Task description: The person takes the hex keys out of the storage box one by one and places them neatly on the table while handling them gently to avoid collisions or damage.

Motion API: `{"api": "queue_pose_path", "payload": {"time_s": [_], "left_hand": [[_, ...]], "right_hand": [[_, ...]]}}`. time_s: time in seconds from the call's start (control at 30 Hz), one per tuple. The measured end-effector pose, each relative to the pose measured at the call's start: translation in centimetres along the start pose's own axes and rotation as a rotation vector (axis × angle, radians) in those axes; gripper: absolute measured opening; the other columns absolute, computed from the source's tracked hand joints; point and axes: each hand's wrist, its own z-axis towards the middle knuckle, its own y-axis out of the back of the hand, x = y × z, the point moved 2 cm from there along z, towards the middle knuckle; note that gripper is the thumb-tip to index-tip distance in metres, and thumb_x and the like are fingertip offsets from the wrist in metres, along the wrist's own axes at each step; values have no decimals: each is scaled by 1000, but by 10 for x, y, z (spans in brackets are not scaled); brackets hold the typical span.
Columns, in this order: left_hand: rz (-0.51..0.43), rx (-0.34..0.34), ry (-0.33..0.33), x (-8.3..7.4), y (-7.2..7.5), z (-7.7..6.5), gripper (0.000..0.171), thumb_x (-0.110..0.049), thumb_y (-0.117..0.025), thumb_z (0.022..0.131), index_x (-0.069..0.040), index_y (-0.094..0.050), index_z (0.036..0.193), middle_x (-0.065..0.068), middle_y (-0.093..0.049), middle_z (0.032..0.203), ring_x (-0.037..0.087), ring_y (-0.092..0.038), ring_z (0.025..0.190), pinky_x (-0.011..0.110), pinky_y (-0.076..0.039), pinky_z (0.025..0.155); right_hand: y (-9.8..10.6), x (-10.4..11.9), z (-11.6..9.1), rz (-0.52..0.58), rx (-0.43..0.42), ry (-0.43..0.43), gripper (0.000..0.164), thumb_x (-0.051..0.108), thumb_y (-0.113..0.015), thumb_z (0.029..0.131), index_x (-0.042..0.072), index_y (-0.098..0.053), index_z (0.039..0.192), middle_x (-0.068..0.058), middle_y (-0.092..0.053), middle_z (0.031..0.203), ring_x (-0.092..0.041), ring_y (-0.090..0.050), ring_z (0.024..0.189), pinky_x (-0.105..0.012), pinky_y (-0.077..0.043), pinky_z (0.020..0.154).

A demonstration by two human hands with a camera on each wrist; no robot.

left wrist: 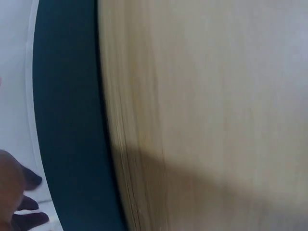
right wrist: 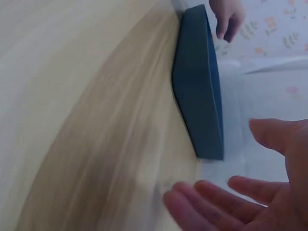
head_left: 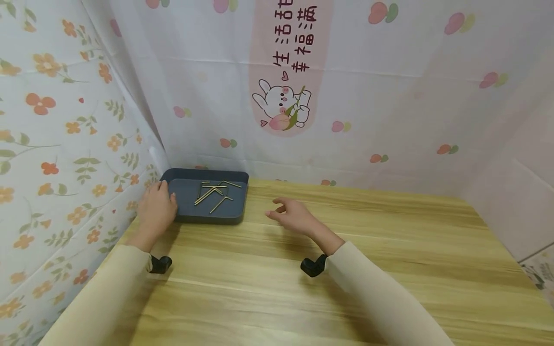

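Observation:
A dark blue-grey tray [head_left: 183,199] sits at the back left of the table, with several thin L-shaped hex keys [head_left: 214,190], mostly gold-coloured, lying loose in it. My left hand [head_left: 157,206] is at the tray's left end, fingers loosely bent near the rim; whether it touches the rim I cannot tell. Nothing shows in its grasp. To the right of the tray, my right hand [head_left: 295,215] hovers over the table, holding nothing. The right wrist view shows its fingers [right wrist: 211,202] spread and relaxed, apart from the tray's side [right wrist: 197,82].
The wood-grain table [head_left: 277,288] extends in front and to the right. A flowered curtain [head_left: 65,144] hangs close along the left, and a printed cloth [head_left: 372,110] with a rabbit picture rises behind the table. Black wrist-worn devices [head_left: 161,264] sit at both cuffs.

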Motion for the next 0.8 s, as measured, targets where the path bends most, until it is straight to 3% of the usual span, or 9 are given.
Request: {"api": "queue_pose_path", "payload": {"time_s": [0.17,0.33,0.53,0.6,0.8], "left_hand": [[-3,56,86,17,-1,3,49,-7,-47,98,24,-43,135,43,-50,128,61,-52,114,70,-47,89],[-41,69,135,29,-2,9,53,-5,-43,99,27,-36,140,48,-50,123,63,-50,114,69,-45,94],[-69,70,218,35,-4,14,43,-10,-41,102,23,-50,128,45,-55,115,62,-55,109,68,-48,87],[-84,77,239,36,-4,15,43,-10,-40,102,23,-50,127,45,-54,117,62,-54,112,68,-47,90],[-144,137,302,37,-6,17,53,-11,-39,102,17,-37,147,44,-46,138,60,-44,129,67,-39,107]], "right_hand": [[-16,4,10,186,26,-15,58,35,-61,101,6,-48,150,-18,-65,134,-28,-73,102,-38,-62,80],[-25,10,19,314,26,-46,55,31,-60,102,6,-49,149,-17,-65,133,-29,-73,104,-38,-62,83],[-37,16,34,368,-10,-80,49,26,-59,103,4,-52,147,-18,-65,133,-30,-72,105,-38,-62,83],[-41,19,38,370,-24,-88,48,25,-58,103,4,-53,146,-19,-65,134,-31,-72,107,-38,-62,83],[-55,27,47,436,-57,-128,52,25,-60,102,4,-49,149,-19,-62,139,-32,-69,116,-39,-62,85]]}}
